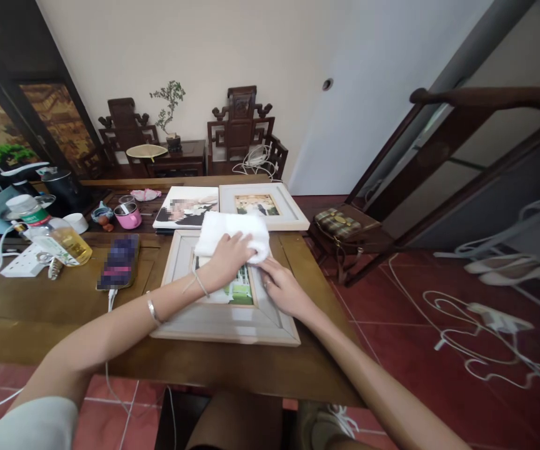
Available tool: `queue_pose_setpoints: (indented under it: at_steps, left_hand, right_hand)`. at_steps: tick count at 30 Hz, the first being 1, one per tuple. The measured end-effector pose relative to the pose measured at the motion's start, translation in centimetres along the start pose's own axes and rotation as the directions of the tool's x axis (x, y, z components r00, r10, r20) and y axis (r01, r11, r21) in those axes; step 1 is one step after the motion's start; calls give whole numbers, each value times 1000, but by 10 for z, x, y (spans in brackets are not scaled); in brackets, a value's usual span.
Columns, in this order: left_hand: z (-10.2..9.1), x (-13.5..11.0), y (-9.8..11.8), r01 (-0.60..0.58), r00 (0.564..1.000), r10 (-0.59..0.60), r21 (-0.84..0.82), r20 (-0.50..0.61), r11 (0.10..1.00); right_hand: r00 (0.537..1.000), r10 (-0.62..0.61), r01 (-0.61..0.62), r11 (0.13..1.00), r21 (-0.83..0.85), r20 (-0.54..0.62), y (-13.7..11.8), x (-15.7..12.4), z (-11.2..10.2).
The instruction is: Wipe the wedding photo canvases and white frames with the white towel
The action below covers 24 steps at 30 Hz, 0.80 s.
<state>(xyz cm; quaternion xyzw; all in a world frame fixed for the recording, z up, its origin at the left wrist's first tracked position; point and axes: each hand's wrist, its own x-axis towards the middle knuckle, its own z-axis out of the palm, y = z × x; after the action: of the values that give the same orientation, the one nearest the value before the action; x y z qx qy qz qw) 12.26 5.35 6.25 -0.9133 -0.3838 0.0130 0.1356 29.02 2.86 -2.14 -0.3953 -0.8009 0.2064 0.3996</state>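
Here, left hand point(229, 256) palm-down, fingers loosely spread, pressing folded white cloth point(239, 230) onto pale wooden picture frame point(225, 326); right hand point(283, 289) flat, unclenched, pinning frame steady.

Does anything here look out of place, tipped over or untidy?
Yes. A bottle of yellow liquid lies on its side at the left of the table, beside a white power strip. On the floor at the right, white cables sprawl in loose loops.
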Motion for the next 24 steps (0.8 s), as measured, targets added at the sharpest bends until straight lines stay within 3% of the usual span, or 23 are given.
queue_pose_setpoints:
  at_steps: [5, 12, 16, 19, 24]
  left_hand:
    - [15, -20, -10, 12, 999, -16, 81, 46, 997]
    - [5, -66, -47, 108, 984, -131, 177, 124, 978]
    - [-7, -89, -55, 113, 979, -145, 204, 146, 972]
    - [-20, -109, -40, 63, 969, -102, 175, 224, 983]
    - [-32, -149, 15, 65, 938, -72, 33, 340, 997]
  right_hand:
    - [1000, -30, 30, 999, 32, 1, 5, -1, 1]
    - [1000, -1, 2, 999, 41, -10, 7, 0, 2]
    - [1000, 14, -14, 1000, 18, 4, 3, 1, 1]
    - [1000, 22, -21, 1000, 14, -7, 2, 0, 1]
    - [1000, 13, -12, 1000, 6, -19, 3, -1, 3]
